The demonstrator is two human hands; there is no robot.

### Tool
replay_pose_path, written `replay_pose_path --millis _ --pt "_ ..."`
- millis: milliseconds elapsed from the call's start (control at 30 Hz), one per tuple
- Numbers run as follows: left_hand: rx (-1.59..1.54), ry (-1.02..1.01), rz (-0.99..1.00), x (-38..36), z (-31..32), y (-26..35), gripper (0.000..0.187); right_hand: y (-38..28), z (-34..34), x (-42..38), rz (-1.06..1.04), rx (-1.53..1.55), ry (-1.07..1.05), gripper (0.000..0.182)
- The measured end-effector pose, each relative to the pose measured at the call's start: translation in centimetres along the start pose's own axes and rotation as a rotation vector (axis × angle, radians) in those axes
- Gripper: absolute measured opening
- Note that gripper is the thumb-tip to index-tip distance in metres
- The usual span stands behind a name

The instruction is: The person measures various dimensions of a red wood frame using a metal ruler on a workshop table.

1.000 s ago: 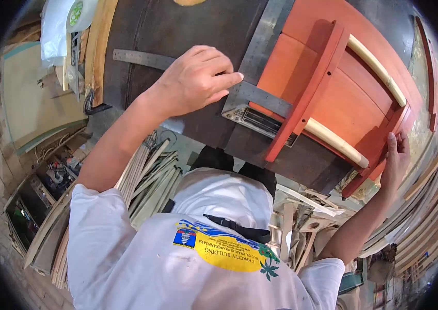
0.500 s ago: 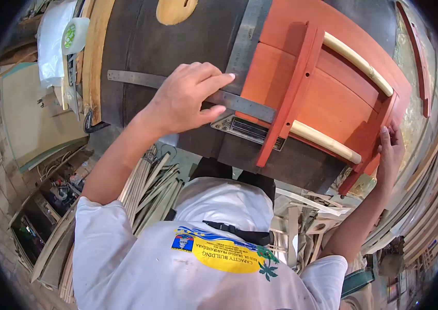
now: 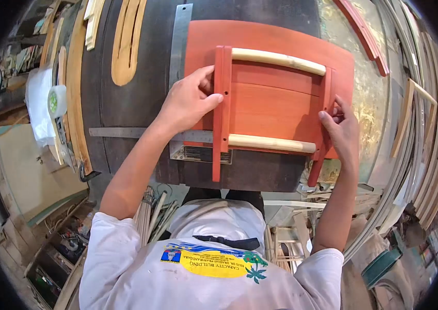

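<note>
A frame with two red side pieces and two pale round rungs (image 3: 272, 143) lies over a flat red-orange board (image 3: 275, 113). My left hand (image 3: 190, 98) grips the frame's left side piece, thumb on its face and fingers at its far edge. At the right side piece is my right hand (image 3: 341, 129), its thumb and fingers closed around it. A metal ruler (image 3: 121, 132) runs sideways below my left forearm, its right end by the frame. Another wide metal ruler (image 3: 179, 46) points away along the board's left edge. A printed label plate (image 3: 198, 153) shows under the frame's lower left.
The dark worktable (image 3: 152, 103) bears a slotted wooden piece (image 3: 127, 44) and a long wooden edge strip (image 3: 77, 93). Red strips (image 3: 363, 33) lie at the far right. A tape roll (image 3: 56, 101) and plastic bag (image 3: 39, 108) are at left. Long wood strips (image 3: 425, 170) stand along the right.
The view has shifted, and the frame now appears straighter. My left hand has gone from above the sideways ruler to the frame's left side piece. My right hand stays at the right side piece.
</note>
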State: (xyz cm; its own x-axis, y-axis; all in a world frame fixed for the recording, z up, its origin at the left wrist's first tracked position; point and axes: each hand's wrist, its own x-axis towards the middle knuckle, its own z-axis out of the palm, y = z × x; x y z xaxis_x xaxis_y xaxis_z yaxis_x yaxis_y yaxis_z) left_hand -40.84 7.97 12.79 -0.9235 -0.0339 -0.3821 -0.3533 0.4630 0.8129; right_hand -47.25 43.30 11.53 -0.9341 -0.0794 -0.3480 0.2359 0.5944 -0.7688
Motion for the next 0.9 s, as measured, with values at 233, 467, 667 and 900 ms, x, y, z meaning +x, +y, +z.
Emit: replay_pose_path --millis 233,467,667,900 --pt "-0.039 -0.007 -0.051 0.2 0.5 -0.2 0.062 0.6 0.1 0.1 0.003 0.044 0.008 0.057" --pt "-0.017 0.050 -0.105 -0.4 1.1 0.8 0.060 2.1 -0.2 1.0 -0.065 0.005 0.026 0.058" --pt "0.058 0.155 -0.155 -1.8 2.2 0.5 0.053 1.6 -2.0 -0.4 0.004 0.137 -0.096 0.058" --pt "0.164 0.147 -0.294 -5.0 2.2 0.4 0.052 4.2 -2.6 -4.0 0.087 0.246 -0.256 0.055"
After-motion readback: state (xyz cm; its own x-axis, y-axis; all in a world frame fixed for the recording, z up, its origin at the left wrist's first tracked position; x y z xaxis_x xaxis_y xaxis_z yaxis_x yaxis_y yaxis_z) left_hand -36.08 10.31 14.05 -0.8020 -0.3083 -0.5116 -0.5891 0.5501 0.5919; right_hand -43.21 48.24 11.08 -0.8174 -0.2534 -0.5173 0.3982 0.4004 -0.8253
